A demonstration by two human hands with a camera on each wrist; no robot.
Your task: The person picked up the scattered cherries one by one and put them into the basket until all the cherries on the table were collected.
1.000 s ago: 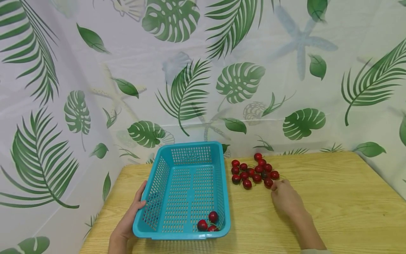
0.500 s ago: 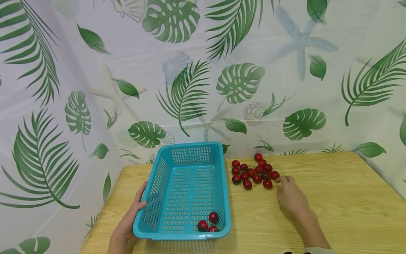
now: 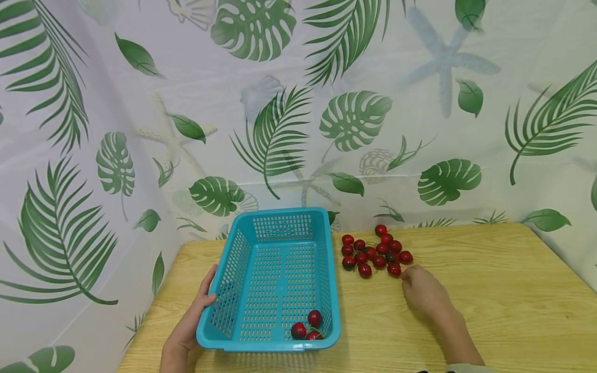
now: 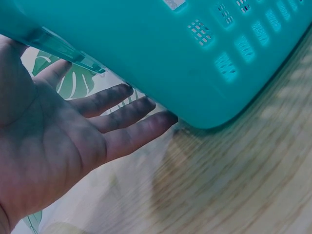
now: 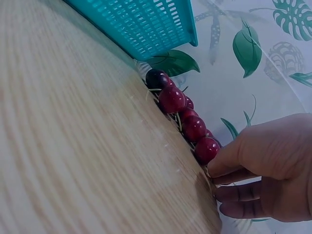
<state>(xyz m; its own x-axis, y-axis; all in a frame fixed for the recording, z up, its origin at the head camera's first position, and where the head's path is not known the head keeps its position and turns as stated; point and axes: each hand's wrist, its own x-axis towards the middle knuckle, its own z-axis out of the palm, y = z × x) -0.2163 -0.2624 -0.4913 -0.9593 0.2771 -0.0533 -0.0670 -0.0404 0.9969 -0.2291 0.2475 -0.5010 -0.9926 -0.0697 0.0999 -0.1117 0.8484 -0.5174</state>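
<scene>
A blue-green plastic basket (image 3: 280,282) with perforated sides stands on the table. My left hand (image 3: 188,324) holds its left side, thumb over the rim and the other fingers along the outside. In the left wrist view, fingertips (image 4: 168,117) touch the basket's lower edge. Three red cherries (image 3: 298,330) lie in its near right corner. Several more cherries (image 3: 370,253) lie loose to the right of the basket. My right hand (image 3: 425,292) is at the nearest right cherry (image 3: 394,269). Its thumb (image 5: 224,163) and forefinger come close together beside a cherry (image 5: 207,149); I cannot tell whether they pinch its stem.
The wooden table (image 3: 494,300) extends right of my right hand. Its back edge meets a white cloth (image 3: 298,129) printed with green leaves, which also hangs along the left side.
My right hand first shifted right to the rightmost cherry, then came back slightly nearer and left to the lower one. My left hand and the basket have not moved.
</scene>
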